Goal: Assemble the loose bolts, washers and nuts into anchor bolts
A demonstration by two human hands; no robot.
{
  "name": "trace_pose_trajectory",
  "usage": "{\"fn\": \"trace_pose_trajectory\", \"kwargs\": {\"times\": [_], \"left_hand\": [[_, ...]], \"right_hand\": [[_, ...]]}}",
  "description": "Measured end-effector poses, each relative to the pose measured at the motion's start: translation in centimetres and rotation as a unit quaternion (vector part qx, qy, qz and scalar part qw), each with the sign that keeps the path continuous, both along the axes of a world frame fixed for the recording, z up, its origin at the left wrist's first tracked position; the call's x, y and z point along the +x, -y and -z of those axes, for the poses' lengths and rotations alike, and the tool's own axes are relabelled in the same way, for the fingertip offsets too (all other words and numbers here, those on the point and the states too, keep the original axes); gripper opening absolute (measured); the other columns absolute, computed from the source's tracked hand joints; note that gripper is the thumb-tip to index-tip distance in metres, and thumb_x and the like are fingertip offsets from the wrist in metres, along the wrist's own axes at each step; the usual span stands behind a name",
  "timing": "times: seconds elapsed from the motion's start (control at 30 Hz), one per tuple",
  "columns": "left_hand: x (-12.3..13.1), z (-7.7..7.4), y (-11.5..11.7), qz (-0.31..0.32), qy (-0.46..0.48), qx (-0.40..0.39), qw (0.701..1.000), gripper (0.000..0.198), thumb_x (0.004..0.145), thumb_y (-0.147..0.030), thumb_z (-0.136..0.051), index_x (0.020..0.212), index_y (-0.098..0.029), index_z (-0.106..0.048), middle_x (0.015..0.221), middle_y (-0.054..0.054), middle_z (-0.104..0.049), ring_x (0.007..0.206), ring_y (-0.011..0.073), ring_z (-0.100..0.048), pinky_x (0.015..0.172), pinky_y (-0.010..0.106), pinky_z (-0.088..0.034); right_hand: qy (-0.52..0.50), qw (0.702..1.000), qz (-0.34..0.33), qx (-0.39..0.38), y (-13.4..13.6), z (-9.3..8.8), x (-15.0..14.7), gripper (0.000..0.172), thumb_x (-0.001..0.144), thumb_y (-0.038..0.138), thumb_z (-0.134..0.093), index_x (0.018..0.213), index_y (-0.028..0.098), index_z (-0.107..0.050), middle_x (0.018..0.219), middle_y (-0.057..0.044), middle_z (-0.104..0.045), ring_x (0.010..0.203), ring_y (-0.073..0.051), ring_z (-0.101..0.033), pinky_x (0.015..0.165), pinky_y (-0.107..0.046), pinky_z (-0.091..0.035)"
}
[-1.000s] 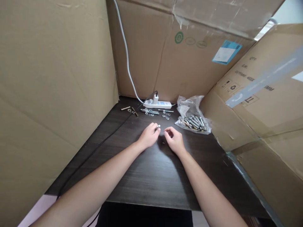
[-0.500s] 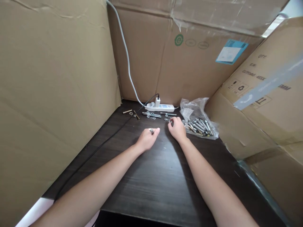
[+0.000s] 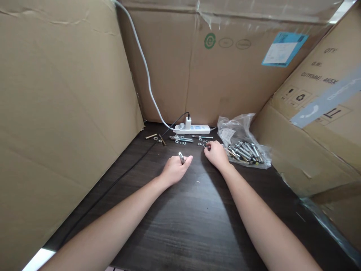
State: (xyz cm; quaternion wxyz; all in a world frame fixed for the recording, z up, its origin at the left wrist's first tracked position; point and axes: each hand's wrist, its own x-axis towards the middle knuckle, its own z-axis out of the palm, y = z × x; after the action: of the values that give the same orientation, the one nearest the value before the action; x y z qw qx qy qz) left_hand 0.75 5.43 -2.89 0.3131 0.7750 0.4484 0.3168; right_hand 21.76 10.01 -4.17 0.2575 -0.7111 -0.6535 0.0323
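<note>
In the middle of the dark table, my left hand [image 3: 175,170] is closed round a silver expansion bolt [image 3: 181,157], its end sticking up past the thumb. My right hand [image 3: 217,153] reaches down with bent fingers pinched at a small metal washer [image 3: 205,147]; the fingertips partly hide it. Just beyond lie several loose washers and nuts [image 3: 200,144] and a long thin bolt [image 3: 202,137]. Further left are more long bolts [image 3: 181,139] with rings near them, then a brass-coloured sleeve [image 3: 151,136] and a second brass-coloured piece [image 3: 162,140].
A clear plastic bag [image 3: 235,126] of bolts lies right of my right hand. A white power strip [image 3: 194,130] with a plugged-in charger stands at the back. A black cable [image 3: 121,175] crosses the table on the left. Cardboard boxes [image 3: 166,67] wall in three sides.
The bolt in my left hand has tipped up and shows more of its length. My right fingers have drawn slightly back from the loose washers. The camera view has shifted a little.
</note>
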Motion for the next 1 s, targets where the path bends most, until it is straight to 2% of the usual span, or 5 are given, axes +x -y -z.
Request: {"fn": "trace_pose_trajectory", "kwargs": {"times": [0.3,0.5,0.6,0.8,1.0], "left_hand": [[0.2,-0.4,0.1,0.012,-0.053,-0.010,0.998,0.051,0.089,-0.053,-0.035,0.053,-0.018,-0.026,0.053,-0.003,-0.026,0.052,0.0108,-0.026,0.053,0.027,-0.019],[0.0,-0.8,0.4,0.006,-0.109,-0.003,0.994,0.055,0.088,-0.054,-0.037,0.048,-0.018,-0.031,0.048,-0.002,-0.029,0.048,0.0111,-0.027,0.053,0.028,-0.018],[0.7,-0.7,0.5,-0.016,-0.137,0.021,0.990,0.055,0.090,-0.052,-0.037,0.048,-0.018,-0.041,0.049,0.000,-0.039,0.048,0.0120,-0.035,0.054,0.027,-0.020],[3.6,-0.5,-0.4,-0.051,-0.246,0.073,0.965,0.051,0.092,-0.049,-0.035,0.069,-0.018,-0.068,0.067,0.010,-0.065,0.066,0.0215,-0.060,0.057,0.028,-0.029],[4.5,-0.9,-1.1,-0.078,-0.274,0.057,0.957,0.040,0.091,-0.043,-0.041,0.085,-0.019,-0.073,0.084,0.013,-0.071,0.079,0.0260,-0.066,0.066,0.030,-0.041]], "right_hand": [[-0.058,0.997,-0.012,-0.050,-0.1,-1.7,0.8,0.010,0.076,0.017,-0.059,0.080,0.014,-0.068,0.078,-0.007,-0.070,0.069,-0.018,-0.063,0.066,-0.028,-0.046],[-0.233,0.936,-0.261,-0.030,5.5,-11.7,-0.6,0.023,0.082,0.038,-0.061,0.076,0.017,-0.068,0.056,0.002,-0.061,0.047,-0.008,-0.054,0.047,-0.021,-0.043],[-0.231,0.926,-0.298,-0.020,8.4,-14.9,-2.0,0.024,0.079,0.040,-0.064,0.072,0.017,-0.068,0.057,0.003,-0.061,0.046,-0.006,-0.054,0.047,-0.018,-0.042],[-0.229,0.912,-0.321,-0.115,6.6,-11.7,-2.5,0.021,0.084,0.030,-0.059,0.069,0.017,-0.064,0.060,0.000,-0.066,0.051,-0.012,-0.062,0.041,-0.019,-0.046],[-0.237,0.912,-0.305,-0.141,5.3,-10.0,-1.7,0.021,0.085,0.029,-0.056,0.068,0.018,-0.062,0.071,-0.003,-0.070,0.067,-0.016,-0.066,0.053,-0.024,-0.053]]}}
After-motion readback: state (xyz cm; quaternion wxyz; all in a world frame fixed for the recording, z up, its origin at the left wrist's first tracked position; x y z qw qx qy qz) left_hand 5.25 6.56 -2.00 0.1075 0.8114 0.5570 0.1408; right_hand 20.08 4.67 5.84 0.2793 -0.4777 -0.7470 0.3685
